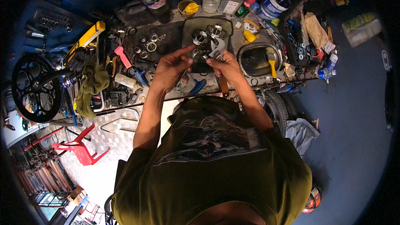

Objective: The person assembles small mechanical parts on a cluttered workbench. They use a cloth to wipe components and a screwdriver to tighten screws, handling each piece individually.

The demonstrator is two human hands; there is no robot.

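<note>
My right hand point(228, 66) is closed around an adjustable wrench point(218, 51), whose jaws point up and away from me. Opposite it, my left hand point(170, 71) pinches a slim metal tool point(181, 77), with the index finger stretched toward the wrench. Small dark metal parts between my fingertips are partly hidden. Just beyond the hands, shiny metal bicycle parts point(199, 37) lie on a greenish tray point(189, 25). Below the hands, a blue-handled tool point(198, 86) rests at the bench's front edge.
Rings and cups point(151, 46) lie left of the tray. A basin point(246, 63) with a yellow-handled brush point(272, 64) stands at right. Bottles and a bucket point(274, 4) line the back. A chainring point(35, 87) and green rag point(92, 83) occupy the left; a red chair point(81, 148) stands behind.
</note>
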